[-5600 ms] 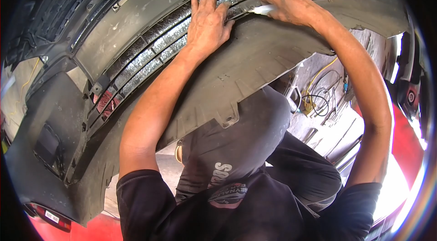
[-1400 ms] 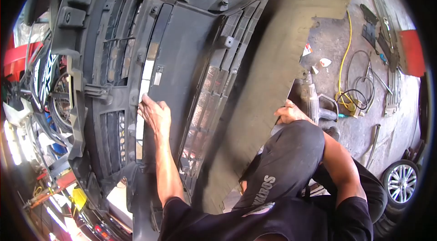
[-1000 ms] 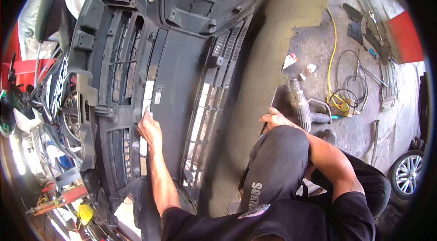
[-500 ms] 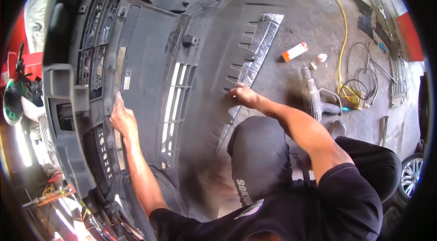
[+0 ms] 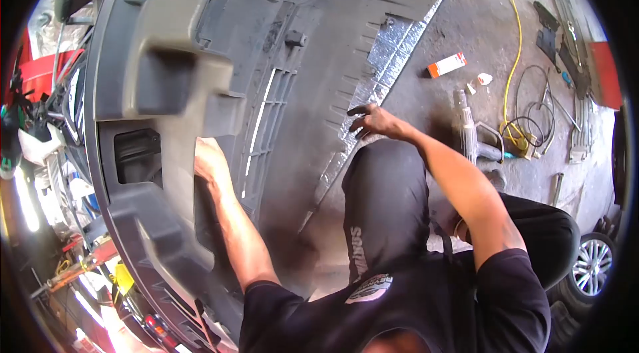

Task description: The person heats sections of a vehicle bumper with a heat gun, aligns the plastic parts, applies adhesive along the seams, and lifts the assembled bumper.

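A large dark plastic car bumper (image 5: 180, 183) stands in front of me, its inner side facing me. My left hand (image 5: 210, 158) reaches in behind the near part of the bumper, and its fingers are hidden there. My right hand (image 5: 376, 121) is at the lower edge of the bumper, over a silver foil strip (image 5: 393, 63) that runs along this edge. Its darkened fingers are spread apart and hold nothing that I can see. Whether they touch the foil, I cannot tell. A slotted grille section (image 5: 269, 120) lies between my hands.
On the concrete floor to the right are an orange-and-white box (image 5: 447, 65), a small white piece (image 5: 484, 78), a jack-like metal tool (image 5: 467, 126) and a yellow cable (image 5: 518, 26). Dark brackets (image 5: 547, 36) and a wheel (image 5: 591, 265) lie farther right.
The bumper's upper part has tipped over toward me, covering its inner openings and my left fingers. My right hand's fingers have spread from a more closed pose.
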The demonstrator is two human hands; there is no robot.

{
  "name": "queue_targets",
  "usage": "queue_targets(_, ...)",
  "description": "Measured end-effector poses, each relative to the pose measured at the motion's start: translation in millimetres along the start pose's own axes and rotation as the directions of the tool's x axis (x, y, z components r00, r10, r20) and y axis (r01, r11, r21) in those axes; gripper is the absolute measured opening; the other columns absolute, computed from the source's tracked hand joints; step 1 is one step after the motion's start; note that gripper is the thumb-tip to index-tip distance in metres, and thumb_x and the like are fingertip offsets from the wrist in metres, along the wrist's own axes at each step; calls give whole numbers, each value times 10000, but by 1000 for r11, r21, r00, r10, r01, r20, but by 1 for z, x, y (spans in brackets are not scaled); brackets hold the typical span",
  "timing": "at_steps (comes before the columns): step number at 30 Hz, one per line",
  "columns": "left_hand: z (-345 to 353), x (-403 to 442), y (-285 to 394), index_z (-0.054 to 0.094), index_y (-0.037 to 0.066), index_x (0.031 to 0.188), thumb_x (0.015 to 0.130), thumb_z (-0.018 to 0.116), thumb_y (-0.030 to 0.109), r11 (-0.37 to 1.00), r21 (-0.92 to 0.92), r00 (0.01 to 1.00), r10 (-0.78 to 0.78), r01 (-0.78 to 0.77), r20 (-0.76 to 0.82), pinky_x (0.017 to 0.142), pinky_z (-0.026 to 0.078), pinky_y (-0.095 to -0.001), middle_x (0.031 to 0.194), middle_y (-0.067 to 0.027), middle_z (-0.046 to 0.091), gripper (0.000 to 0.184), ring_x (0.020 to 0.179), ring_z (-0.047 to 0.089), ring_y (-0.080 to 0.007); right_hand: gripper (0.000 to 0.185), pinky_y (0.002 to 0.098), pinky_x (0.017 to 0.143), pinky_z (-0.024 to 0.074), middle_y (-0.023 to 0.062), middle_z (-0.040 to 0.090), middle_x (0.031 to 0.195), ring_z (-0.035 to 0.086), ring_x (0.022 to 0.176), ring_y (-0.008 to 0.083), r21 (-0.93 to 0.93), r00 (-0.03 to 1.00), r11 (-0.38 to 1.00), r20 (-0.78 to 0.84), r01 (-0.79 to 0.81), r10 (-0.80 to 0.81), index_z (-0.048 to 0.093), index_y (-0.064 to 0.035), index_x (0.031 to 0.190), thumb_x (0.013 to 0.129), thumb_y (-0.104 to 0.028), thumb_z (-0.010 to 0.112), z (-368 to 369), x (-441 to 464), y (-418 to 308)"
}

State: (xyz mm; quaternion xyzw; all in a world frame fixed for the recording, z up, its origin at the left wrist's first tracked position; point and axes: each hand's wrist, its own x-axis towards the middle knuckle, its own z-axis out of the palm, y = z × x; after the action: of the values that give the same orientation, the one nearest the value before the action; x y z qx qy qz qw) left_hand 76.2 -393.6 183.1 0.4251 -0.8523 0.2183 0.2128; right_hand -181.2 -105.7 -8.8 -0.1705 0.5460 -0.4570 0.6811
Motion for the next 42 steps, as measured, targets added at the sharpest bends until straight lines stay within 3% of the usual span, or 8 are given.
queue_targets(6,-35,1,28,635,-90,821,817,685,23,964,-236,984,-88,124,156,770,503,-545,884,-261,653,124,852,645,-470,399,382,765,616,185,766,966,754,806,258,-427,909,892,-414,-146,-49,693,-46,1271,879,-100,640,-95,-65,-40)
queue_targets(14,-37,13,40,699,-77,1040,872,784,225,967,-65,891,-201,247,407,1011,441,-534,1132,-282,621,356,1142,565,-451,284,509,848,554,254,707,1018,700,947,414,-897,891,-256,-250,-360,-378,674,-14,1108,878,-174,629,-266,-218,-146)
queue_targets(19,-13,13,54,329,31,1571,880,767,357,961,209,877,-256,183,407,1144,296,-644,1516,-273,464,881,1378,443,-470,236,507,845,559,229,706,1047,694,986,402,-961,824,-77,-183,-264,-536,641,0,1045,848,-123,598,-330,-274,-111)
queue_targets(24,-17,20,49,261,50,1609,878,771,341,952,214,814,-299,219,498,1206,246,-630,1551,-267,436,937,1443,394,-465,314,458,846,584,212,719,1023,716,983,373,-910,913,-152,-352,-385,-205,660,-21,1105,812,-119,605,-374,-271,23)
queue_targets(27,-21,32,43,252,80,1622,883,764,287,955,128,777,-294,269,557,1199,302,-588,1575,-248,427,923,1452,423,-412,486,527,1039,509,266,578,1374,603,1256,393,-910,923,-167,-360,-379,-137,607,-22,1320,852,-155,582,-354,-271,68)
queue_targets(34,-44,43,59,245,78,1628,919,729,206,906,69,630,-343,417,696,1202,359,-442,1587,-248,422,868,1444,453,-394,549,578,1181,373,238,249,1678,333,1524,385,-932,923,-107,-360,-347,135,546,-103,1479,936,-179,539,-325,-280,21)
queue_targets(38,-93,9,94,347,62,1590,907,732,119,927,-239,756,-67,288,651,1216,341,-440,1574,-236,446,786,1464,428,-372,584,578,1177,379,283,251,1662,343,1512,414,-922,917,-192,-367,-337,156,555,-71,1447,881,-178,658,-328,-268,34)
queue_targets(42,-178,-18,141,471,37,1512,913,715,128,879,-380,539,179,288,823,1178,390,-446,1518,-255,498,654,1432,451,-412,482,570,1210,320,265,227,1678,271,1547,403,-906,901,-193,-406,-376,152,561,-33,1437,991,-206,503,-317,-266,33)
